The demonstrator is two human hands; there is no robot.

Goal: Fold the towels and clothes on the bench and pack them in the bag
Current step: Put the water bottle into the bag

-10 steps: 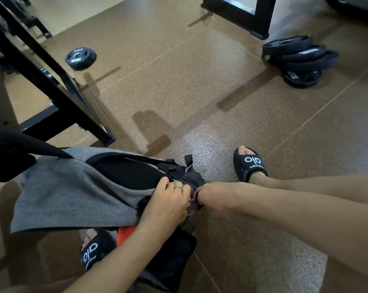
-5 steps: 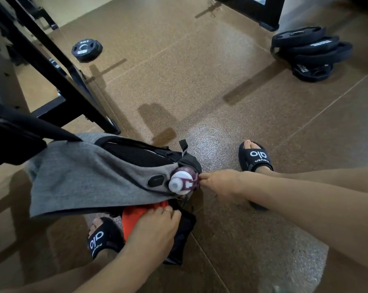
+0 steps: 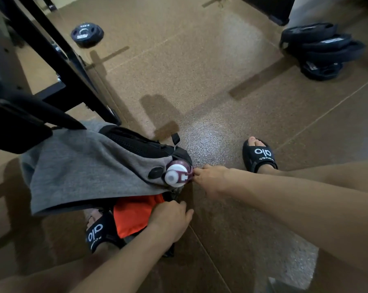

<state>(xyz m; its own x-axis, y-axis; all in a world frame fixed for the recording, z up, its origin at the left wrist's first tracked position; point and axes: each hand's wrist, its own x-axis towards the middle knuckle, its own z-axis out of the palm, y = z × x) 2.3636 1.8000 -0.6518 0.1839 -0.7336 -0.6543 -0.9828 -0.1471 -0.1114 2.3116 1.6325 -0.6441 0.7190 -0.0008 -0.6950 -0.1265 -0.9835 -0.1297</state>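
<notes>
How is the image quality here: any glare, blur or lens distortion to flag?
Head view: bright glare on the floor beside the bag; strong wide-angle bending at the edges, stretching the forearms; weight plates top right look soft; the bottle and both hands are fairly sharp; dark shadow lower left.

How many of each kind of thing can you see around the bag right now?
Bag: 1
Grey cloth: 1
Orange cloth: 1
Bottle: 1
Slides: 2
Single weight plate: 1
Stack of weight plates: 1, plate count unclear
Total: 8
</notes>
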